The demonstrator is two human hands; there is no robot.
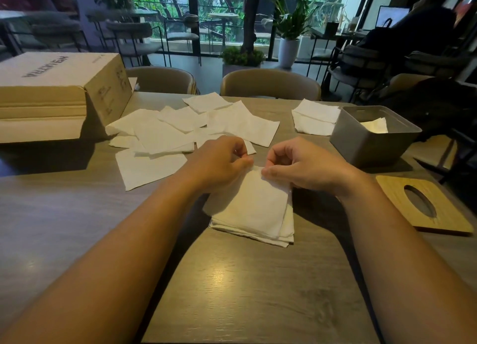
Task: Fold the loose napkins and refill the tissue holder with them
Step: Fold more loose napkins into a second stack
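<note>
1. The left hand (222,160) has its fingers curled and pinches the far left corner of a folded napkin (251,201) between thumb and fingertips.
2. The right hand (307,165) is curled too. It pinches the same far edge just beside the left hand, and its thumb lies on the top layer.
3. The folded napkin lies in the middle of the surface (245,292), directly in front of the person. Its near edge shows several white layers, slightly fanned out. I cannot tell whether these are folds of one napkin or separate napkins stacked beneath it.
4. Loose napkins (165,134) are spread flat and overlapping beyond the left hand, reaching toward the far edge of the surface.
5. A smaller pile of napkins (315,119) sits farther right, just beside the tissue holder (366,147).
6. The tissue holder is a grey open-topped box at the right of the surface, with white napkins (375,127) visible inside it.
7. Its wooden lid (397,191), with an oval slot, lies flat on the surface near the right forearm, apart from the holder.
8. A cardboard box (51,93) stands at the far left, touching the loose napkins.
9. Two chairs (271,83) are on the far side.
</note>
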